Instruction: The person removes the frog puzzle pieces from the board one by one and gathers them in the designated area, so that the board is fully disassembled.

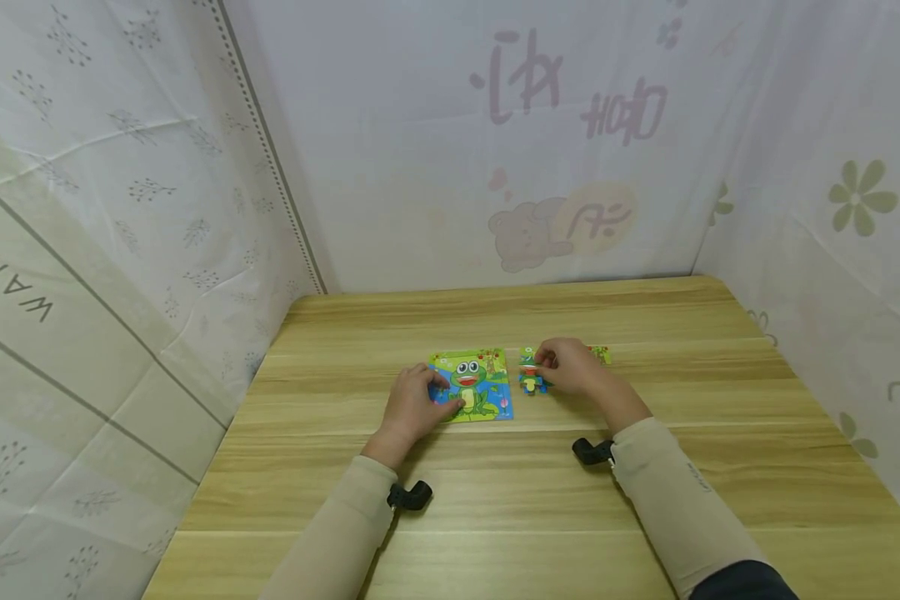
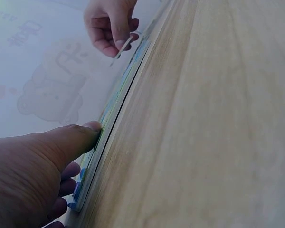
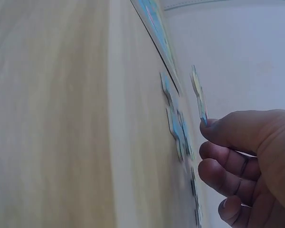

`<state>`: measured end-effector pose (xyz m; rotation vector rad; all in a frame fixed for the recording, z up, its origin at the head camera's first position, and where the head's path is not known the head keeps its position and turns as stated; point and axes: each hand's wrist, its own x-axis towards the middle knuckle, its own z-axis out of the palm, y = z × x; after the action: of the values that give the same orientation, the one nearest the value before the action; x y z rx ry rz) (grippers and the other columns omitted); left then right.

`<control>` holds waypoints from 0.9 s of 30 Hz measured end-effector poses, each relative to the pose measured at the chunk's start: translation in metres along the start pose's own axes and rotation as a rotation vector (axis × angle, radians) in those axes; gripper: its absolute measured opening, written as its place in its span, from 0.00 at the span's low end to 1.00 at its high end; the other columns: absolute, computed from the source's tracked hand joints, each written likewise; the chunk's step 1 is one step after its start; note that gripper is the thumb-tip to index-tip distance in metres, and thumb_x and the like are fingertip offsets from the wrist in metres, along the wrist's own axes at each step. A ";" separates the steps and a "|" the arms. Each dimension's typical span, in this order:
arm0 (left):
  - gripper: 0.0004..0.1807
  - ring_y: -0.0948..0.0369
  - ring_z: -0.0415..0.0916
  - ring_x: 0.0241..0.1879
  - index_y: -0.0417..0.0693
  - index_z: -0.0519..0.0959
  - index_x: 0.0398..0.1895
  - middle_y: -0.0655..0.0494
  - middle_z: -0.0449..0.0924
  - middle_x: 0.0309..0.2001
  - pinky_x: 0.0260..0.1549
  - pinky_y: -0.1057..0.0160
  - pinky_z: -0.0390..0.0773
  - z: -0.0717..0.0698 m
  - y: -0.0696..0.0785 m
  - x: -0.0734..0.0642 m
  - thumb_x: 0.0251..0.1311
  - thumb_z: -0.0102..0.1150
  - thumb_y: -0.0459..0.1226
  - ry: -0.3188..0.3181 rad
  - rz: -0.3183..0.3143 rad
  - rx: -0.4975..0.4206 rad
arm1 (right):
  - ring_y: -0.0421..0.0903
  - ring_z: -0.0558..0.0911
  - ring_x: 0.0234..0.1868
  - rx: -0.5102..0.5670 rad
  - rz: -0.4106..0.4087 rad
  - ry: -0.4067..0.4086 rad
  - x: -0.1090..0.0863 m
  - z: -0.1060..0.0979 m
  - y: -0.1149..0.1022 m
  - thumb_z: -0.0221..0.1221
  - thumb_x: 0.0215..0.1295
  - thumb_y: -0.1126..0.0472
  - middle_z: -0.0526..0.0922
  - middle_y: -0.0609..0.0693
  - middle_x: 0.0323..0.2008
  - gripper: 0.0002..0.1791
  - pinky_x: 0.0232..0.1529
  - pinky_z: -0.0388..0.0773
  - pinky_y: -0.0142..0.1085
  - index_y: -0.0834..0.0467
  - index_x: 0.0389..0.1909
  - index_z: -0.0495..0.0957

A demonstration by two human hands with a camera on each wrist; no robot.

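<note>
A square frog puzzle (image 1: pixel 487 385) with a blue and green picture lies flat on the wooden table. My left hand (image 1: pixel 411 403) rests at its near left corner, thumb on the picture and fingers by the left edge; in the left wrist view the thumb looks straight. To the right, my right hand (image 1: pixel 573 368) pinches a thin puzzle piece (image 3: pixel 198 92) between thumb and forefinger. That piece is held up above the table, seen nearly edge-on in the right wrist view. Loose puzzle pieces (image 3: pixel 175 130) lie below it, beside the puzzle's right edge, partly hidden by the right hand in the head view.
More green pieces (image 1: pixel 602 355) show past the right hand. The wooden table (image 1: pixel 495 517) reaches back to a printed white cloth (image 1: pixel 420 167), and cloth hangs at both sides too. Both wrists carry a black camera mount (image 1: pixel 411 496).
</note>
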<state>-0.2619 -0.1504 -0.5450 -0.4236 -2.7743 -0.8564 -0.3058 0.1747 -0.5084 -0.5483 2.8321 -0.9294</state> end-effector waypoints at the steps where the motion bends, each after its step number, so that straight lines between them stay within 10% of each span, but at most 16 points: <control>1: 0.20 0.56 0.73 0.43 0.52 0.85 0.37 0.61 0.79 0.39 0.46 0.55 0.76 0.000 0.000 0.000 0.53 0.81 0.54 0.000 0.000 -0.001 | 0.47 0.80 0.38 0.005 0.004 0.000 -0.001 -0.002 0.001 0.65 0.72 0.64 0.83 0.49 0.37 0.02 0.41 0.81 0.41 0.58 0.42 0.84; 27: 0.20 0.55 0.74 0.44 0.53 0.85 0.38 0.63 0.78 0.38 0.50 0.54 0.77 0.000 0.000 0.000 0.53 0.80 0.54 -0.005 -0.001 0.015 | 0.48 0.79 0.35 0.053 0.097 -0.041 -0.020 -0.036 0.046 0.67 0.69 0.65 0.82 0.51 0.33 0.02 0.36 0.79 0.40 0.60 0.39 0.84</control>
<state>-0.2621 -0.1504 -0.5451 -0.4226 -2.7835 -0.8349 -0.3090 0.2366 -0.5071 -0.4148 2.7612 -0.9608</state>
